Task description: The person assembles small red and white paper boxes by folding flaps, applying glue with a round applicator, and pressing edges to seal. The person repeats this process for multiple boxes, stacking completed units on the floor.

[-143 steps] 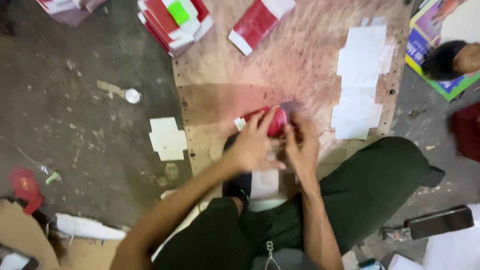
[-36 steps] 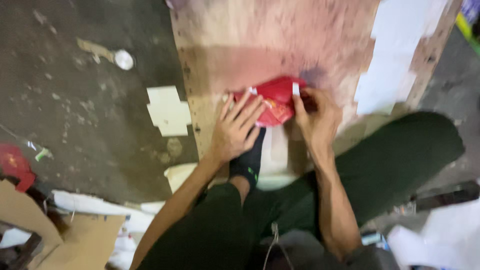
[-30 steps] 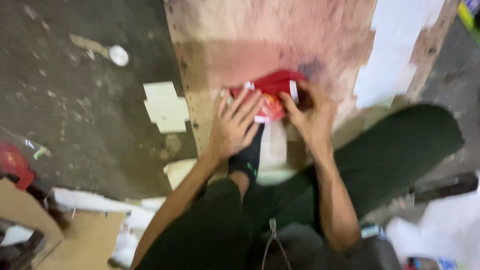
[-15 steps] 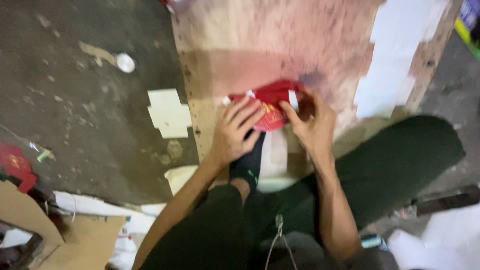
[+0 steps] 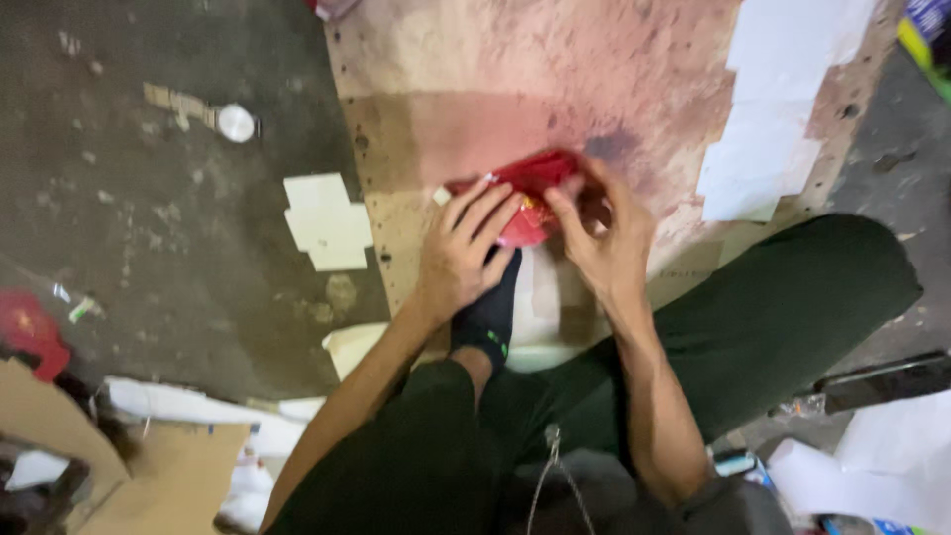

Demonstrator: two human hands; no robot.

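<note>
Both hands (image 5: 535, 248) on red packet (image 5: 530, 193)

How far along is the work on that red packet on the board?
In hand: both the left hand and right hand press on the red packet, flat on the stained board. White paper sheets lie untouched alongside. Nothing finished shows here.

A small red glossy packet (image 5: 525, 193) lies on the stained board (image 5: 515, 79), pressed between both hands. White rectangular paper labels (image 5: 768, 119) lie along the board's right edge; more white cut pieces (image 5: 327, 220) lie on the floor (image 5: 149, 248) left of it.
</note>
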